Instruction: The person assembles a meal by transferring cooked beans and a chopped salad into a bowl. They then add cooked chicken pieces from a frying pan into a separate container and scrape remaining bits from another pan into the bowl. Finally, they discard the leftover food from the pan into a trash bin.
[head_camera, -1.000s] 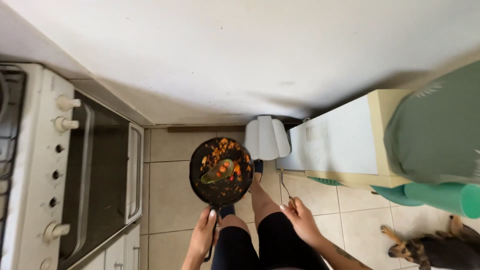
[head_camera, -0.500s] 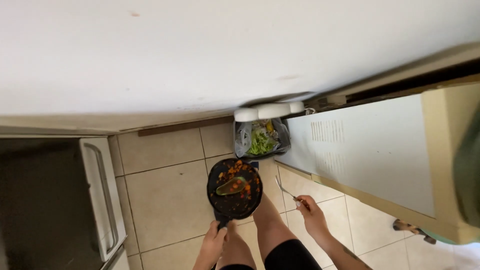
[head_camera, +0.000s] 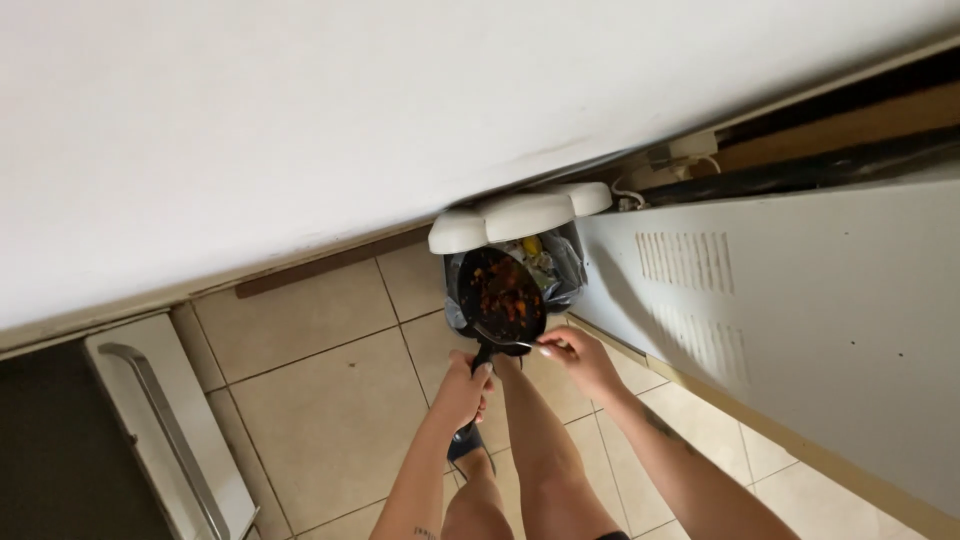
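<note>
Pan (head_camera: 502, 297), black, w/ burnt orange-red food scraps stuck in it, is tipped up over the open bin (head_camera: 562, 262), its face turned toward the person and its far rim over the bin's mouth. Left hand (head_camera: 462, 392) is clenched round the pan's dark handle (head_camera: 481, 358), knuckles up, arm coming in from below. Right hand (head_camera: 581, 358) grips a thin metal utensil (head_camera: 505, 341), prob. a fork or spoon; can't tell which, too small. Its tip lies on the pan's lower rim, touching the inner surface near the food.

Bin has a dark liner bag w/ yellowish and pale scraps showing inside, past the pan's edge. White lid (head_camera: 518, 215) stands flipped up behind it, leaning against the white wall (head_camera: 350, 130). Bin sits in the corner btwn that wall and a big white appliance (head_camera: 800, 310) on the right, whose panel has rows of vent slots. Some cabling and a pale plug box show behind the appliance, by the wall.

Floor is beige tile (head_camera: 320, 400) w/ dark grout lines. Person's bare legs (head_camera: 545, 460) stand just below the pan, one foot near the bin's base. At far left, an oven door (head_camera: 165, 440), white frame, long metal handle, dark glass, well apart from the bin.
</note>
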